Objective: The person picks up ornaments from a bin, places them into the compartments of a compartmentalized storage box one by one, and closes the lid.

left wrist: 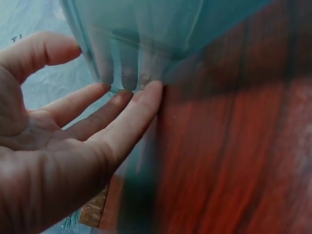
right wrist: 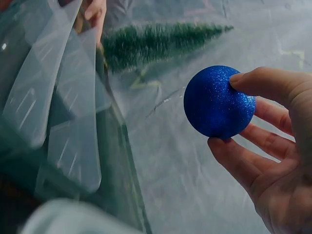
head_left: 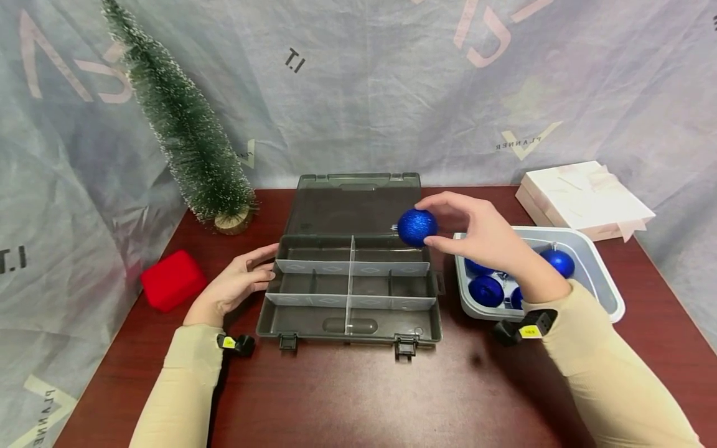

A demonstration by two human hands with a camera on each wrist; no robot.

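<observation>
A glittery blue Christmas ball (head_left: 417, 228) is pinched between the thumb and fingers of my right hand (head_left: 482, 233), above the back right of the divided box. In the right wrist view the same ball (right wrist: 219, 101) shows whole, clear of the dividers. The dark translucent organizer box (head_left: 313, 317) lies with its lid (head_left: 358, 208) folded back and its compartments bare. At the box's left side, my left hand (head_left: 238, 283) touches the wall with extended fingertips; the left wrist view shows those fingers (left wrist: 129, 124) against the clear wall, the thumb apart from the others.
To the right, a white tub (head_left: 607, 292) holds several blue ornaments (head_left: 486, 291). Behind it sits a pale gift box (head_left: 588, 196) with a ribbon. A small frosted tree (head_left: 196, 143) on a wooden base stands back left, with a red box (head_left: 172, 280) nearer on that side.
</observation>
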